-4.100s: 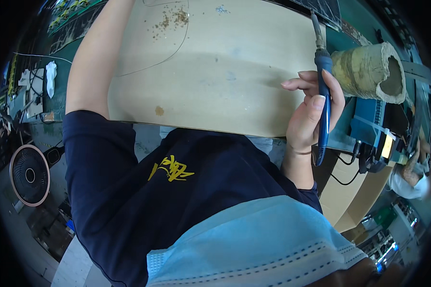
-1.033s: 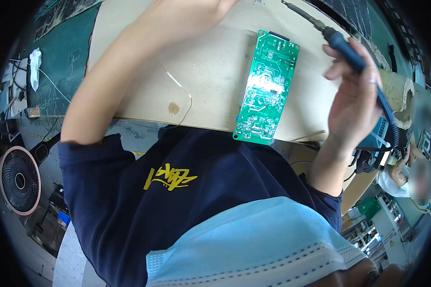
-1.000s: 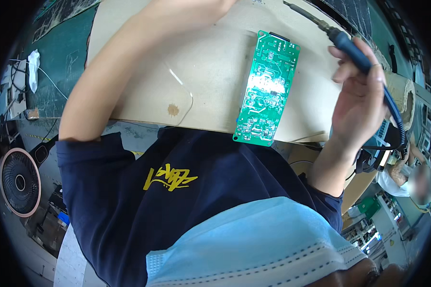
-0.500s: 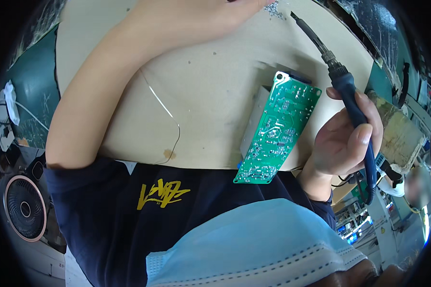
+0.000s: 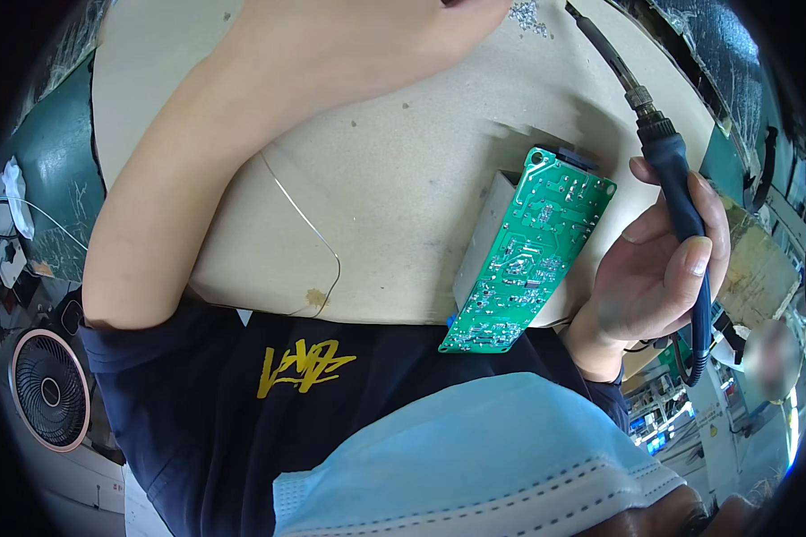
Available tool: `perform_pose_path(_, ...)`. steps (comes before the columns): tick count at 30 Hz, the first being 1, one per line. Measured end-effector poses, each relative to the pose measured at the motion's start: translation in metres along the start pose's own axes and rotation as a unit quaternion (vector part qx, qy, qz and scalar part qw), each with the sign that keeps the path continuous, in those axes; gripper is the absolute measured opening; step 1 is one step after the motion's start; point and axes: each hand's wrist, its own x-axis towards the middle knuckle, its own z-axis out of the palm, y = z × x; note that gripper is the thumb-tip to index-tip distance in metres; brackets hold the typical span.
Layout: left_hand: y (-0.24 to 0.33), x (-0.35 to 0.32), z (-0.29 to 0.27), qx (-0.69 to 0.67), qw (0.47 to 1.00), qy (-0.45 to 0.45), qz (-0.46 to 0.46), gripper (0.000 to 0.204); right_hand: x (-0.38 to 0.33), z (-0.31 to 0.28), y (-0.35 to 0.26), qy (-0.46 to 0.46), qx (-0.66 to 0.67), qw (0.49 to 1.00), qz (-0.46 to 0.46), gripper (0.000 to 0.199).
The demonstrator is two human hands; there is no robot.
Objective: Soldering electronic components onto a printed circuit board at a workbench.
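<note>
My right hand [image 5: 663,259] is closed around the dark blue handle of a soldering iron [image 5: 676,179], whose tip points up and away toward the far edge of the board. To its left a green circuit board [image 5: 533,255] rests tilted, solder side up, with a grey block beneath it. At the top edge is my left hand [image 5: 421,31], its fingers mostly cut off by the frame, so what it holds is hidden. A thin solder wire [image 5: 300,210] emerges from under my left forearm and curves toward my body. Small silvery bits [image 5: 528,18] lie beside the left hand.
A beige work board [image 5: 376,206] spans the space before me, with brown stains near its front edge. Green mat [image 5: 58,161] shows at the left. A round fan [image 5: 50,390] stands lower left. Another person [image 5: 770,362], blurred, is at far right.
The soldering iron and my right hand have shifted slightly right. Board, wire and silvery bits also sit a little differently in view. Both hands keep much the same pose.
</note>
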Motion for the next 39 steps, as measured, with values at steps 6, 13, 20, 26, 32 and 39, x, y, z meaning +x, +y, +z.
perform_pose_path(6,0.007,0.001,-0.007,0.057,0.998,-0.022,0.035,0.007,0.000,-0.002,-0.002,-0.002,-0.005,1.000,0.003,0.055)
perform_pose_path(13,0.001,0.001,0.000,-0.016,0.999,0.009,0.035,0.005,0.000,-0.001,-0.002,-0.012,-0.008,1.000,0.006,0.052)
perform_pose_path(20,-0.009,0.001,0.004,-0.009,0.997,0.014,0.071,0.005,0.002,0.001,-0.001,-0.026,-0.007,1.000,-0.006,0.049)
perform_pose_path(26,-0.006,0.001,0.002,-0.009,0.999,-0.006,0.048,0.006,0.002,0.002,0.003,-0.028,-0.003,0.999,-0.024,0.047)
perform_pose_path(32,-0.005,0.002,0.000,0.041,0.997,-0.012,0.071,0.007,0.002,0.001,0.000,-0.030,-0.006,0.999,-0.010,0.047)
perform_pose_path(39,-0.007,0.004,0.000,0.060,0.993,-0.004,0.104,0.008,0.003,0.003,0.002,-0.032,-0.006,0.999,-0.025,0.046)
